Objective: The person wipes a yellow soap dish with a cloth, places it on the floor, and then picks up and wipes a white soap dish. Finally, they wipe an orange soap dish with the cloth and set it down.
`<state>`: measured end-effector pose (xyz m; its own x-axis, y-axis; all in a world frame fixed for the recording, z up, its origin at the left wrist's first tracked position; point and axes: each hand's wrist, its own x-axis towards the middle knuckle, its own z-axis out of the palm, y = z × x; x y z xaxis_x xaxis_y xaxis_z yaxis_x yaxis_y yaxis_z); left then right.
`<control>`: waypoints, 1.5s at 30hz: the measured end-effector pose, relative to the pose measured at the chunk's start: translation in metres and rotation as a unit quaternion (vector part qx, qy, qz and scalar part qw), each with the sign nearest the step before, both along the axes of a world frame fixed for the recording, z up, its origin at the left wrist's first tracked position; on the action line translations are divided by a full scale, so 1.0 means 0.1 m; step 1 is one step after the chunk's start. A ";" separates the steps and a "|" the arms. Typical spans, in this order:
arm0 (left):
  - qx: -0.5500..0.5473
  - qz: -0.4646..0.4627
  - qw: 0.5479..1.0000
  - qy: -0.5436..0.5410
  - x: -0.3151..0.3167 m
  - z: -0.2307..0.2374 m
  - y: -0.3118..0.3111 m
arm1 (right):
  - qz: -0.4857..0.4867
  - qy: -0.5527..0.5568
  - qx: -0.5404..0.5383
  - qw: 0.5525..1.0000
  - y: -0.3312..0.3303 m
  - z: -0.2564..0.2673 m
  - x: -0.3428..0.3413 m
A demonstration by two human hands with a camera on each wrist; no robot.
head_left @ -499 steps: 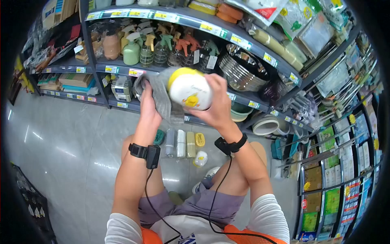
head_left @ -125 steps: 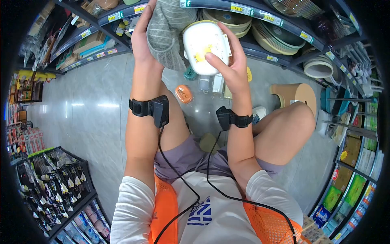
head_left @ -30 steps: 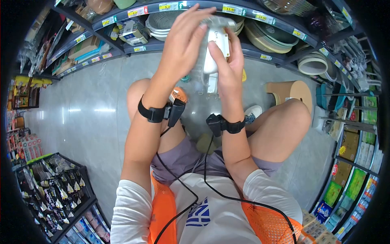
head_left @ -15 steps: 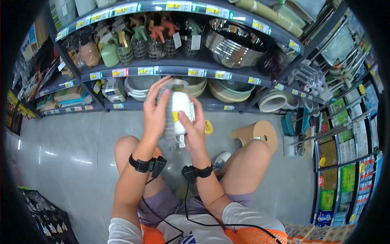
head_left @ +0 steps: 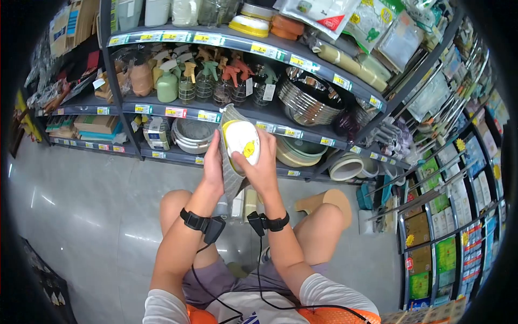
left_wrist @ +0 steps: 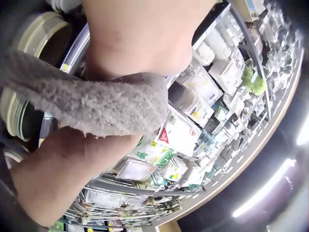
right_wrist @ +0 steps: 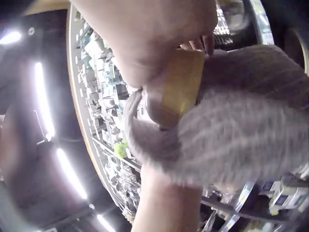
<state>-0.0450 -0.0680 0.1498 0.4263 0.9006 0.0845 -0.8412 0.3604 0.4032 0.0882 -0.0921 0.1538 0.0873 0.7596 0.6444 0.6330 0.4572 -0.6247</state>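
Note:
In the head view my right hand [head_left: 261, 165] grips a white lunch box [head_left: 241, 141] with a yellow rim and a chick print, its thumb lying across the printed face. My left hand [head_left: 213, 166] holds a fuzzy grey cloth [head_left: 232, 181] against the box's left side; most of its fingers are hidden. From the left wrist, the cloth [left_wrist: 116, 104] hangs in a thick fold between the two hands. The right wrist view shows the box's yellow rim [right_wrist: 183, 89] under my right hand [right_wrist: 159, 43], with cloth [right_wrist: 241, 140] draped around it.
Shelves ahead hold spray bottles [head_left: 224, 89], a steel basin [head_left: 310, 100] and plastic basins [head_left: 194, 135]. On the floor lie a white packaged roll [head_left: 238, 205] and an olive one [head_left: 250, 201]. A tan stool [head_left: 332, 201] stands beside my right knee.
The head view has swung up toward the shelves since a second ago. The lunch box has turned from edge-on so its chick print faces me, and the cloth stays against its left side.

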 end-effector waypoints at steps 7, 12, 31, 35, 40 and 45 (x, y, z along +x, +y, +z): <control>0.072 -0.030 0.981 -0.179 -0.03 -0.48 0.27 | 0.121 0.012 -0.024 0.992 0.05 0.20 -0.29; 0.106 -0.037 0.985 -0.129 -0.05 -0.53 0.29 | 0.117 -0.202 -0.016 0.972 -0.03 0.60 -0.44; 0.125 -0.003 0.985 0.122 -0.24 -0.10 0.21 | -0.126 -0.294 0.121 0.940 2.54 2.54 0.26; 0.108 0.016 0.984 0.139 -0.25 -0.11 0.27 | -0.106 -0.337 0.106 0.929 3.21 2.62 0.38; 0.112 0.024 0.984 0.139 -0.24 -0.24 0.40 | -0.097 -0.383 0.025 0.918 3.59 2.62 0.38; 0.115 0.035 0.981 0.152 -0.35 -0.20 0.38 | -0.095 -0.398 0.083 0.909 3.73 2.47 0.41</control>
